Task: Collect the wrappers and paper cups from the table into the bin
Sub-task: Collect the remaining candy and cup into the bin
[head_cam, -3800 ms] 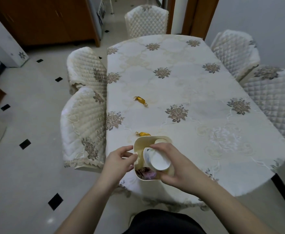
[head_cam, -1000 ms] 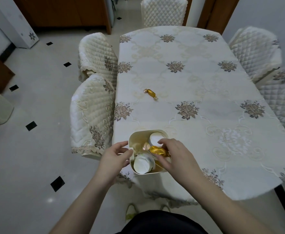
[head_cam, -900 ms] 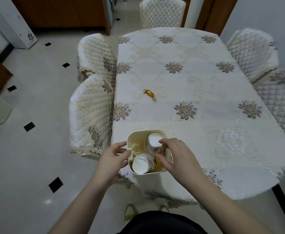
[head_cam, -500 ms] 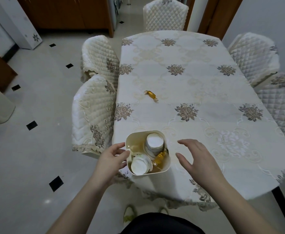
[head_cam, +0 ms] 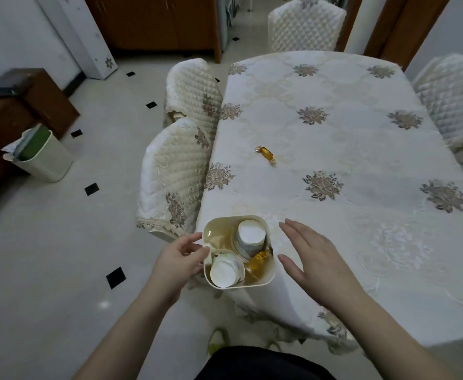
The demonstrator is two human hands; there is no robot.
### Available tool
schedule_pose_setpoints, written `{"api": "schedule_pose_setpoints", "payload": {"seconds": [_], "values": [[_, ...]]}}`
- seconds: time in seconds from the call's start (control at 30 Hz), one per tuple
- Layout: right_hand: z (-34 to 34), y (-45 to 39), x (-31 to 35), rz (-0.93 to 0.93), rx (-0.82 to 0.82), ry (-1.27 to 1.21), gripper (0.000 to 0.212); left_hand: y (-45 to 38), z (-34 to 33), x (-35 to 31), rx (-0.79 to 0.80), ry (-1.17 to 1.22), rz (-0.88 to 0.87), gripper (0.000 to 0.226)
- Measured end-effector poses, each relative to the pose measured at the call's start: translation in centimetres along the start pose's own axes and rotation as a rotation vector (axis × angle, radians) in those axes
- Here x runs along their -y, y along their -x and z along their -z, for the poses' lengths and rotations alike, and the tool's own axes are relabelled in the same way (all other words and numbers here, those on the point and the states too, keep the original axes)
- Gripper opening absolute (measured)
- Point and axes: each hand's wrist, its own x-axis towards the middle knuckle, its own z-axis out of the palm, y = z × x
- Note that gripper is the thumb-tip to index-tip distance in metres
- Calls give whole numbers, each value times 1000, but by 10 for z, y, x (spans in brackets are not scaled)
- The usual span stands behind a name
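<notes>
A small cream bin (head_cam: 211,232) is at the table's near left corner. My left hand (head_cam: 181,259) grips its left wall. Inside it are two white paper cups, one at the far side (head_cam: 250,235) and one at the near side (head_cam: 224,271), plus a gold wrapper (head_cam: 259,259) against the right wall. My right hand (head_cam: 311,257) hovers flat and empty just right of the bin, fingers straight. One more gold wrapper (head_cam: 266,153) lies on the tablecloth (head_cam: 334,149) farther in, toward the left side.
Quilted cream chairs stand along the table's left side (head_cam: 170,171), at the far end (head_cam: 305,21) and on the right (head_cam: 455,100). A larger pale bin (head_cam: 43,157) stands on the tiled floor at the left, beside a dark wooden cabinet (head_cam: 19,105).
My right hand dropped a gold wrapper into the small bin, then drew back to the right and opened flat. My left hand kept its hold on the bin.
</notes>
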Motion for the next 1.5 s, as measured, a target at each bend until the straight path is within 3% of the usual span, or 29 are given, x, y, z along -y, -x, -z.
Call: {"api": "schedule_pose_setpoints", "payload": {"seconds": [0.33, 0.7, 0.9, 1.17, 1.5], "values": [[-12, -30, 25, 145, 70, 75, 58, 50, 31, 23, -197, 72, 19, 28], [-53, -64, 127, 360, 106, 195, 56, 89, 138, 75, -453, 193, 50, 27], [-90, -87, 210, 411, 141, 201, 59, 99, 217, 95, -498, 253, 23, 26], [-130, -124, 302, 487, 137, 207, 55, 122, 338, 118, -595, 302, 3, 43], [-146, -165, 354, 511, 161, 196, 56, 97, 401, 114, -652, 366, 26, 28]]}}
